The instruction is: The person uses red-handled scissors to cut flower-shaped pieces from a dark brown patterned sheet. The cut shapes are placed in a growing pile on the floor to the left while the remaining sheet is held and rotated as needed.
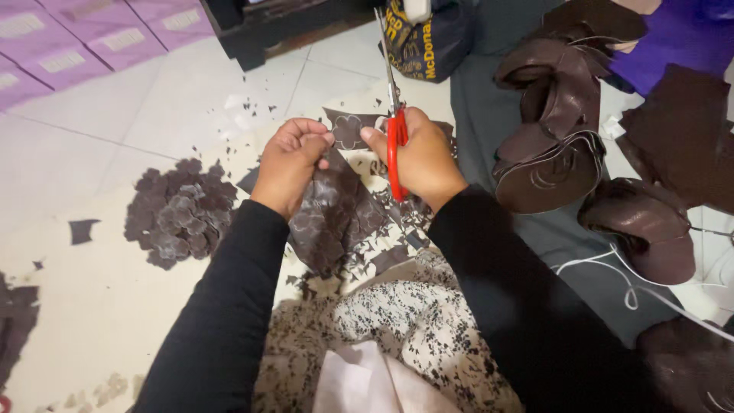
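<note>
The left hand is closed in a loose fist, its fingers curled together and pinching the upper edge of a dark brown sheet of leather-like material marked with pale flower outlines. The sheet hangs from those fingers and drapes down between both forearms toward the lap. The right hand grips red-handled scissors, fingers clamped through and around the handles, the blades pointing up and away; whether the blades are parted cannot be told. A small part of the sheet sits between the two hands, just beside the thumbs. On the pale floor to the left lies a pile of cut flower-shaped pieces, with tiny scraps scattered about. To the right, well apart, rest curled rolls of dark brown material.
</note>
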The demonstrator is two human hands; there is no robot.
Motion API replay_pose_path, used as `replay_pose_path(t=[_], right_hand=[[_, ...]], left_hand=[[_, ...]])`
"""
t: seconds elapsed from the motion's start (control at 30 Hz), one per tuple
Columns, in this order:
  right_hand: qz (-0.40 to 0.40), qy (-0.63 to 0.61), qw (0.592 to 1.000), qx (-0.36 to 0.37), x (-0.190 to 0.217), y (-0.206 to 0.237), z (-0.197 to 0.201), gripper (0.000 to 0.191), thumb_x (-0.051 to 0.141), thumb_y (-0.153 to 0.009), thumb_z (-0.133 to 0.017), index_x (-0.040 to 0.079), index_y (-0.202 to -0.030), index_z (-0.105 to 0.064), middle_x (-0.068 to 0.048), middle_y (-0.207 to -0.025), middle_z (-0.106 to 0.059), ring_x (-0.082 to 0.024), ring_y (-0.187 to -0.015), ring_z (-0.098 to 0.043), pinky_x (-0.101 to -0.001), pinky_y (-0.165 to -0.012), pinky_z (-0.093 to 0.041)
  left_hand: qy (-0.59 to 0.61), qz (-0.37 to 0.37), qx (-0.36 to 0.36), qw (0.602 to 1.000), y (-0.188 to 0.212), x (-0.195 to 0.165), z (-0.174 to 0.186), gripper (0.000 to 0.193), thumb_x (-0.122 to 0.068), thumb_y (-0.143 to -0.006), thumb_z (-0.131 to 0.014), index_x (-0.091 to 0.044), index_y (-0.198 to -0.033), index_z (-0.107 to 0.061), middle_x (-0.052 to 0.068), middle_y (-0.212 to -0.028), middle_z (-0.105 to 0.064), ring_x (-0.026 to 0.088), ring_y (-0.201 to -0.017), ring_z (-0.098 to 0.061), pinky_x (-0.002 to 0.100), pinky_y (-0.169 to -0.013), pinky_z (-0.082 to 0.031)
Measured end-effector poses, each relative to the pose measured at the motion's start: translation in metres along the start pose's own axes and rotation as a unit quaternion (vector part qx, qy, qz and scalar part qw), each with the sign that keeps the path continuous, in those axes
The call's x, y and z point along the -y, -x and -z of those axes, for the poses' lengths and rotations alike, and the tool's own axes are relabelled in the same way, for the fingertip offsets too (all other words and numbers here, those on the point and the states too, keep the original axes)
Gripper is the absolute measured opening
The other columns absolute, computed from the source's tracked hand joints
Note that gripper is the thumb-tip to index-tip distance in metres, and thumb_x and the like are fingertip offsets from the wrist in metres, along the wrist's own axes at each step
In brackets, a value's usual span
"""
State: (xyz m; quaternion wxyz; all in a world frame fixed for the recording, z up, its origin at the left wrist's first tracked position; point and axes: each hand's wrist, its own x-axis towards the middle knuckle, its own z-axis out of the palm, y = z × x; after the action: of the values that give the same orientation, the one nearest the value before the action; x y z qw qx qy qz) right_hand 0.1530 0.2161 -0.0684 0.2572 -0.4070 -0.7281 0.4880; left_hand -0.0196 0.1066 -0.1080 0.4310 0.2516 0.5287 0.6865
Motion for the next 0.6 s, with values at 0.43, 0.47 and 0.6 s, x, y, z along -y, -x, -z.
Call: replay_pose_path(t=[0.43,0.47,0.6], right_hand=[[0.078,-0.261,0.957,0.098,0.025,0.038,-0.002,0.019,0.005,-0.094,-0.07,0.008,-0.098,-0.051,-0.002,-0.076,-0.055,-0.009,-0.057,-0.052,-0.0259,-0.049,-0.041],[0.151,-0.229,0.957,0.091,0.029,0.042,-0.004,0.019,0.003,-0.098,-0.07,0.007,-0.102,-0.052,0.0,-0.081,-0.056,-0.007,-0.065,-0.052,-0.0251,-0.056,-0.042],[0.088,-0.244,0.96,0.103,0.04,0.057,-0.003,0.015,0.004,-0.094,-0.069,0.005,-0.097,-0.055,0.002,-0.082,-0.061,-0.003,-0.063,-0.05,-0.0224,-0.052,-0.038]], left_hand=[[-0.148,-0.032,0.091,0.984,0.061,-0.064,-0.016,0.04,-0.006,-0.099,-0.066,0.005,-0.138,-0.064,0.011,-0.116,-0.074,0.01,-0.097,-0.069,0.021,-0.088,-0.055],[-0.121,-0.028,0.076,0.989,0.066,-0.064,-0.019,0.037,-0.006,-0.101,-0.065,0.007,-0.135,-0.065,0.012,-0.113,-0.074,0.011,-0.093,-0.069,0.023,-0.084,-0.056],[0.001,-0.01,-0.013,1.0,0.079,-0.07,-0.024,0.024,-0.007,-0.102,-0.061,0.006,-0.122,-0.061,0.013,-0.106,-0.074,0.015,-0.083,-0.072,0.025,-0.068,-0.058]])
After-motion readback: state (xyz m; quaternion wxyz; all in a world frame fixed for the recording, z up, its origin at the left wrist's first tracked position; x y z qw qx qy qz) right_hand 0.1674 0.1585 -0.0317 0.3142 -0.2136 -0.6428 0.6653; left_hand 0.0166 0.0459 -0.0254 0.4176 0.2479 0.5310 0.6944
